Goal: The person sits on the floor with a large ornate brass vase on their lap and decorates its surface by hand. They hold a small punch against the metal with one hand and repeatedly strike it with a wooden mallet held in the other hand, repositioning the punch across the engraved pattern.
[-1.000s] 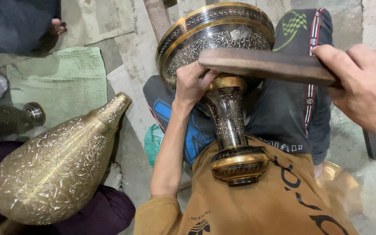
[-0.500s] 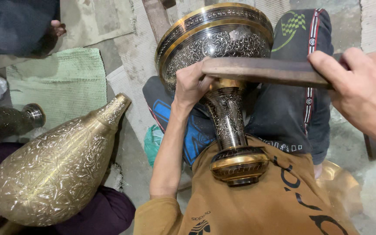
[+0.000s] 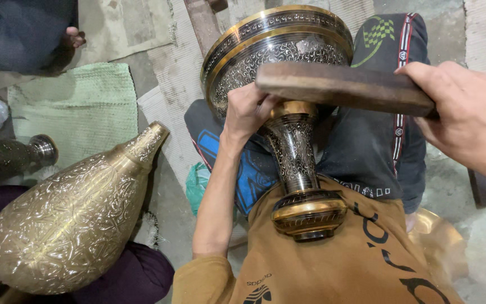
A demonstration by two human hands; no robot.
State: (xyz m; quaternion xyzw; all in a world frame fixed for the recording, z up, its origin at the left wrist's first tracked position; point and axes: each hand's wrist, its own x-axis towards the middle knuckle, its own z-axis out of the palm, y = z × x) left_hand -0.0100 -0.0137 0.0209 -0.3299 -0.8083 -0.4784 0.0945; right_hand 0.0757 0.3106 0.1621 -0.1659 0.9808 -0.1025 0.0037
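Left hand [image 3: 248, 112] clamped round the engraved brass goblet's [image 3: 288, 90] neck, foot braced against the belly at six o'clock; right hand [image 3: 468, 121] grips the wooden block [image 3: 344, 87] over it. A glancing blow could catch those fingers.

- Tall brass pedestal vase [image 3: 291, 84]: gold bands, dark ground, fine silvery floral engraving.
- Dark brown wooden block [image 3: 344, 88]: plain, matte.
- Golden bottle-shaped brass vessel [image 3: 71, 217]: scrolling leaf chasing all over.
- Pale green woven mat [image 3: 80, 110]: ribbed texture.
- Mustard-brown T-shirt [image 3: 361, 264]: black lettering.
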